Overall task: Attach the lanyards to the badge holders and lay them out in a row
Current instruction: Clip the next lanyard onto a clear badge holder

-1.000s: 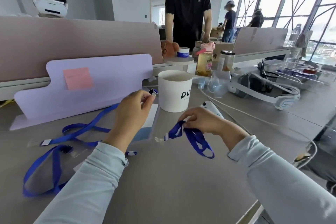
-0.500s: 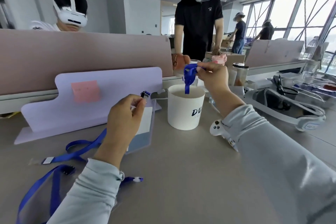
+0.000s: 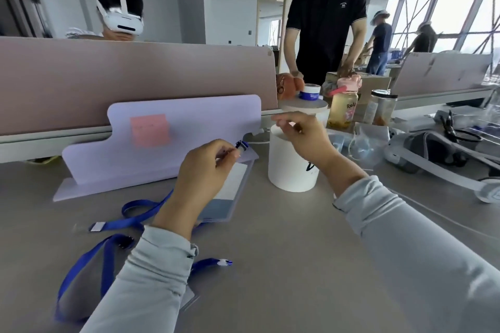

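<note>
Blue lanyard (image 3: pixel 140 217) webbing is seen trailing over the grey desk (image 3: pixel 284 265), and its small metal clip (image 3: pixel 241 145) is pinched between thumb and fingers of the left hand (image 3: pixel 207 170). A clear badge holder (image 3: pixel 230 197) hangs just below that hand, its lower edge at the desk. The right hand (image 3: pixel 303 135) is held above the white cup (image 3: pixel 293 167), fingers loosely spread, nothing gripped. A second lanyard (image 3: pixel 84 276) is laid near the left sleeve.

White cup (image 3: pixel 293 167) and lilac board (image 3: pixel 167 138) block forward reach.
</note>
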Tool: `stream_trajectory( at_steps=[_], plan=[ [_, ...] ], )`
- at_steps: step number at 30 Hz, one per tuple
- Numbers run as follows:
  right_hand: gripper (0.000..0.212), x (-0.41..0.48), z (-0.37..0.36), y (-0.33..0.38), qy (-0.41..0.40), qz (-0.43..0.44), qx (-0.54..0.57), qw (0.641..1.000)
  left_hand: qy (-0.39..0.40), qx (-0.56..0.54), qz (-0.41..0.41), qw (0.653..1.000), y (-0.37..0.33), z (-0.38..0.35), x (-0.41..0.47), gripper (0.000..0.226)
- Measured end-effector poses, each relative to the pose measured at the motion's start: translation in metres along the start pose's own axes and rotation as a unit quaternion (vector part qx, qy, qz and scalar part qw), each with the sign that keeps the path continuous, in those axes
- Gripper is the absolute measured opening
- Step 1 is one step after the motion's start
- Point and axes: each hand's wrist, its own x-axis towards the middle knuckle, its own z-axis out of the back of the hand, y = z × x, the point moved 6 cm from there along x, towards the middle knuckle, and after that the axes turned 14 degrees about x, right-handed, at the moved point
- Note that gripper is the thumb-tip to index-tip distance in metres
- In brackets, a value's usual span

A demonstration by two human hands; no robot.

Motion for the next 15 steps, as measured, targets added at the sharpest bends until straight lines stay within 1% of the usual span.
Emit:
stream_trajectory(
  at_steps=[2,3,4,5,6,8,10,12,14,15],
  plan=[
    [0.032,-0.012,-0.031,0.019,0.147,0.009,0.046,0.988,0.008,0.005,-0.007,1.0,0.001,0.021,-0.001,0.012],
    [0.041,-0.018,-0.046,0.026,0.206,0.007,0.054,0.977,0.018,0.003,-0.011,1.0,0.002,0.032,-0.002,0.01],
    [0.05,-0.023,-0.059,0.033,0.247,0.006,0.058,0.967,0.032,0.003,-0.015,0.999,0.004,0.043,-0.004,0.009],
    [0.055,-0.027,-0.071,0.039,0.27,0.01,0.06,0.961,0.046,0.007,-0.016,0.999,0.006,0.054,-0.007,0.009],
    [0.056,-0.03,-0.083,0.045,0.279,0.018,0.065,0.958,0.057,0.015,-0.014,0.998,0.01,0.064,-0.01,0.009],
    [0.05,-0.036,-0.105,0.056,0.285,0.03,0.075,0.955,0.072,0.032,0.001,0.997,0.021,0.084,-0.019,0.009],
    [0.043,-0.044,-0.132,0.065,0.305,0.023,0.087,0.948,0.088,0.035,0.027,0.995,0.038,0.1,-0.031,0.01],
    [0.027,-0.053,-0.159,0.074,0.325,0.013,0.084,0.942,0.094,0.022,0.058,0.994,0.056,0.116,-0.046,0.011],
    [0.006,-0.059,-0.184,0.09,0.325,0.035,0.05,0.944,0.085,0.03,0.084,0.992,0.072,0.135,-0.06,0.013],
    [0.007,-0.059,-0.195,0.098,0.315,0.048,0.038,0.947,0.076,0.046,0.097,0.991,0.08,0.146,-0.067,0.014]
  ],
)
